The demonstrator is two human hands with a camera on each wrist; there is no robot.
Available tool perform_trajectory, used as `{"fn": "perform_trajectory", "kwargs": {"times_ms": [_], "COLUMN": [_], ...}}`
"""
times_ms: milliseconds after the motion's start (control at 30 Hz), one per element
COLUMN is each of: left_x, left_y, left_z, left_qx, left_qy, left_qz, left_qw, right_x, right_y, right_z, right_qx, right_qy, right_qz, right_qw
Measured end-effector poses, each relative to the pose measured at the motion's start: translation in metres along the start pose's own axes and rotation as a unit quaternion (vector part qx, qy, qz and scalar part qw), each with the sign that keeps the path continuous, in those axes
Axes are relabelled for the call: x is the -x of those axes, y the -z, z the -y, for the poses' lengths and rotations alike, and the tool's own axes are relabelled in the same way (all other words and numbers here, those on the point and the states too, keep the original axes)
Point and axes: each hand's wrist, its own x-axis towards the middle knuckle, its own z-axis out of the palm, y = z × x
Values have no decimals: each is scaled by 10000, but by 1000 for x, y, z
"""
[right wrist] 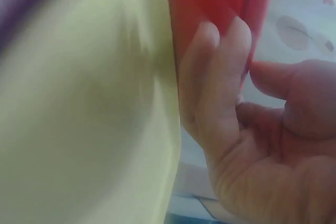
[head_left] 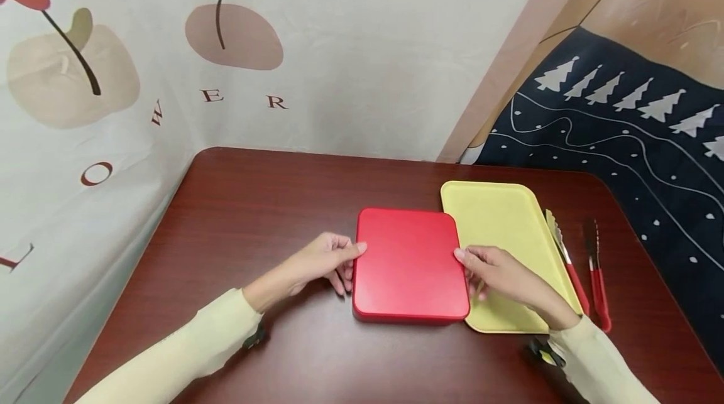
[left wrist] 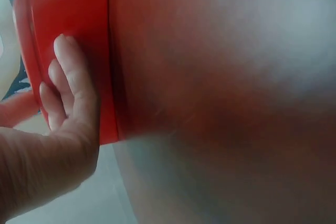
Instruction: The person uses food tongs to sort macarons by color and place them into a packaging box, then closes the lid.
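Observation:
A red square box (head_left: 410,266) with rounded corners and a lid lies on the brown table, its right side by the yellow tray (head_left: 511,215). My left hand (head_left: 322,262) holds its left side, the thumb over the lid's edge and the fingers (left wrist: 73,72) against the side wall. On the opposite side my right hand (head_left: 500,275) holds the box likewise, thumb at the top edge and fingers (right wrist: 218,72) along the wall, above the tray. The lid's seam shows in the right wrist view; the inside of the box is hidden.
To the right of the tray lie two long red-handled utensils with metal ends, one scalloped (head_left: 567,259) and one darker (head_left: 596,272). Behind the brown table (head_left: 271,196) hangs a printed white curtain (head_left: 362,65); a dark tree-patterned cloth (head_left: 611,134) hangs at the right.

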Motion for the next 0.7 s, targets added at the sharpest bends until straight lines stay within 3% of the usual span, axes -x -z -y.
{"fn": "perform_trajectory", "kwargs": {"times_ms": [167, 467, 567, 700], "left_x": [-25, -41, -45, -47], "left_y": [7, 16, 20, 33], "left_z": [-10, -16, -16, -22], "left_qx": [76, 368, -93, -1212], "left_qy": [-71, 219, 86, -659], "left_qz": [-446, -333, -229, -362], "left_qw": [9990, 9985, 9997, 9898], "right_x": [-28, -43, -42, -38], "right_y": [9, 17, 21, 33], "right_z": [6, 8, 4, -2], "right_qx": [176, 189, 307, 548], "right_qy": [-179, -171, -152, 140], "right_qz": [-471, -651, -649, -1181], "right_qw": [9986, 9976, 9973, 9914]}}
